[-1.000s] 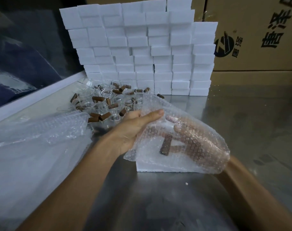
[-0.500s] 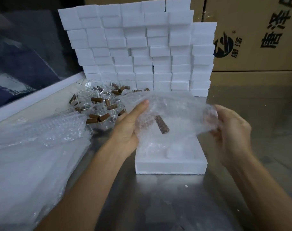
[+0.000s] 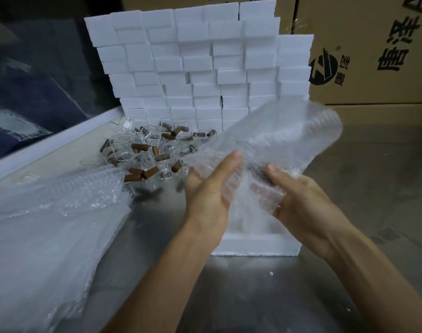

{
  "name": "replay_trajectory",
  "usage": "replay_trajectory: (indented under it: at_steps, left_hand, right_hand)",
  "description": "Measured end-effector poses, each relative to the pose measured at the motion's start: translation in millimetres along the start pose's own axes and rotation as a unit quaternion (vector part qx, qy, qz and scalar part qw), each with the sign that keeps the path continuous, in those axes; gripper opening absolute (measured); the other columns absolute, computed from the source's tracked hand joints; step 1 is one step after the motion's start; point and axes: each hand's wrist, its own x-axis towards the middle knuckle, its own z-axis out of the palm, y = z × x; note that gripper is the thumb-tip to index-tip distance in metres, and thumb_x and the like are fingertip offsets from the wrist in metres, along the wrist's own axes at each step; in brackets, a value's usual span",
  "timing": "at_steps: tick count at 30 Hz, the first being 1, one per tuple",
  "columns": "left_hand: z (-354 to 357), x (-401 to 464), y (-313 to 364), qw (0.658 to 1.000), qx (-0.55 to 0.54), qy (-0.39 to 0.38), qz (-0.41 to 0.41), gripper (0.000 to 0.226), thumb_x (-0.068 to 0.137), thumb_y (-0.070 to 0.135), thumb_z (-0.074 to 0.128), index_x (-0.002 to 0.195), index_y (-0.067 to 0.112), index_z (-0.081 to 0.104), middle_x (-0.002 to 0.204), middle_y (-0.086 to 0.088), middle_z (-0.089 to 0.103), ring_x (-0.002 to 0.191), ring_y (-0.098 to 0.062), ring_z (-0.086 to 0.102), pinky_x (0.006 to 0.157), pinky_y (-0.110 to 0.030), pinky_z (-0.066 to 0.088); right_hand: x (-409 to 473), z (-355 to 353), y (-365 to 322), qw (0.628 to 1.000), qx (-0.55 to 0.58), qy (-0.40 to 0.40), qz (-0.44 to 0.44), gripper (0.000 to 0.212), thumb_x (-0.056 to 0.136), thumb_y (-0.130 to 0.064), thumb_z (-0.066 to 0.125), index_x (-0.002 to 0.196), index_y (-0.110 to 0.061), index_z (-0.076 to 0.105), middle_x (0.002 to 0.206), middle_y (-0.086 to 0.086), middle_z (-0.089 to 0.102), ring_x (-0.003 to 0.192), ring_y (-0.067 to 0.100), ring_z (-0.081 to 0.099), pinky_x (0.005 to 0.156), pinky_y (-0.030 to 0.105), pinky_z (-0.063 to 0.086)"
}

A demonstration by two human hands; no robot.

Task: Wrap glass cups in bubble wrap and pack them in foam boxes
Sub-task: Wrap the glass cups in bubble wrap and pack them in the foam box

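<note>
My left hand point(image 3: 208, 191) and my right hand point(image 3: 299, 200) grip a bubble wrap sheet point(image 3: 272, 150) rolled into a tube around a glass cup, whose dark brown handle point(image 3: 260, 175) shows faintly through the wrap between my thumbs. The roll tilts up toward the right. Below it an open white foam box point(image 3: 255, 243) lies on the steel table. A heap of clear glass cups with brown handles point(image 3: 152, 150) lies behind my left hand.
A pile of bubble wrap sheets point(image 3: 51, 224) covers the table's left side. A wall of stacked white foam boxes point(image 3: 200, 63) stands at the back. Brown cardboard cartons point(image 3: 371, 51) rise at the back right. Bare steel tabletop point(image 3: 378, 179) lies to the right.
The sheet, first draped loosely over the cup above the box, is now rolled into a tube. My right hand moved in from the sheet's right edge to the roll beside my left hand.
</note>
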Motion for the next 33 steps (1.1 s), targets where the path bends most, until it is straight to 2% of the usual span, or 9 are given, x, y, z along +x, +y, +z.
replay_trajectory:
  at_steps: [5,9,12,14,17,21,25,29,33]
  left_hand:
    - [2,-7,-14,0.996,0.083,-0.021,-0.007,0.062,0.068,0.007,0.083,0.124,-0.001,0.059,0.113,-0.018,0.072,0.105,-0.034,0.07,0.097,-0.054,0.052]
    - [-8,-6,-9,0.983,0.175,-0.037,-0.045,0.083,0.052,0.015,0.092,0.125,0.007,0.055,0.107,-0.011,0.075,0.099,-0.03,0.072,0.091,-0.05,0.056]
    - [-14,-2,4,0.965,0.229,-0.096,-0.079,0.069,0.057,0.018,0.089,0.12,0.01,0.062,0.106,-0.008,0.076,0.099,-0.027,0.072,0.088,-0.042,0.057]
    - [-13,-2,10,0.956,0.248,-0.126,-0.094,0.057,0.065,0.026,0.088,0.116,0.012,0.068,0.109,-0.007,0.075,0.103,-0.025,0.072,0.092,-0.04,0.056]
    - [-7,-3,8,0.952,0.28,-0.08,-0.091,0.047,0.074,0.044,0.08,0.112,0.018,0.073,0.111,0.0,0.075,0.11,-0.02,0.069,0.104,-0.045,0.048]
    - [-3,0,4,0.956,0.288,-0.007,-0.059,0.017,0.092,0.036,0.068,0.094,0.023,0.078,0.107,0.001,0.076,0.109,-0.024,0.068,0.101,-0.052,0.049]
    - [-1,1,6,0.969,0.246,0.015,-0.018,0.024,0.099,0.034,0.058,0.087,0.029,0.079,0.103,0.004,0.077,0.102,-0.017,0.071,0.093,-0.046,0.055]
    - [-1,2,3,0.973,0.229,0.023,0.007,0.038,0.104,0.038,0.046,0.085,0.034,0.078,0.103,0.005,0.077,0.099,-0.015,0.072,0.083,-0.041,0.057]
    - [-2,2,-2,0.96,0.269,0.055,0.043,0.032,0.103,0.043,0.045,0.088,0.045,0.074,0.109,0.018,0.073,0.112,-0.005,0.065,0.103,-0.04,0.048]
  right_hand:
    - [1,-1,3,0.99,0.021,0.1,-0.097,0.023,0.088,-0.018,0.07,0.106,-0.003,0.073,0.096,0.009,0.076,0.087,0.018,0.072,0.078,0.027,0.059]
    - [3,-4,5,0.981,-0.014,0.139,-0.138,0.024,0.092,-0.021,0.069,0.106,-0.002,0.072,0.102,0.018,0.075,0.097,0.035,0.073,0.088,0.05,0.059]
    - [4,-8,5,0.967,-0.073,0.158,-0.184,0.018,0.088,-0.021,0.074,0.095,-0.005,0.075,0.095,0.02,0.075,0.095,0.044,0.07,0.086,0.062,0.055]
    - [5,-8,7,0.953,-0.116,0.162,-0.227,0.012,0.088,-0.019,0.075,0.087,-0.007,0.076,0.088,0.019,0.075,0.089,0.044,0.07,0.079,0.059,0.056]
    - [5,-8,11,0.928,-0.19,0.147,-0.283,0.016,0.09,-0.018,0.074,0.077,-0.01,0.074,0.073,0.01,0.073,0.069,0.027,0.07,0.063,0.039,0.057]
    - [7,-8,15,0.913,-0.243,0.123,-0.305,0.026,0.092,-0.017,0.071,0.067,-0.013,0.07,0.06,0.001,0.066,0.054,0.009,0.06,0.054,0.023,0.049]
    - [6,-9,15,0.929,-0.221,0.112,-0.276,0.032,0.096,-0.025,0.067,0.067,-0.012,0.067,0.061,0.002,0.067,0.053,0.011,0.061,0.05,0.023,0.047]
    - [5,-9,13,0.944,-0.181,0.134,-0.241,0.03,0.094,-0.034,0.066,0.084,-0.005,0.067,0.063,0.0,0.07,0.059,0.012,0.069,0.045,0.021,0.046]
    - [6,-10,15,0.936,-0.192,0.145,-0.256,0.034,0.093,-0.036,0.068,0.091,-0.003,0.066,0.071,0.013,0.07,0.064,0.031,0.069,0.049,0.032,0.048]
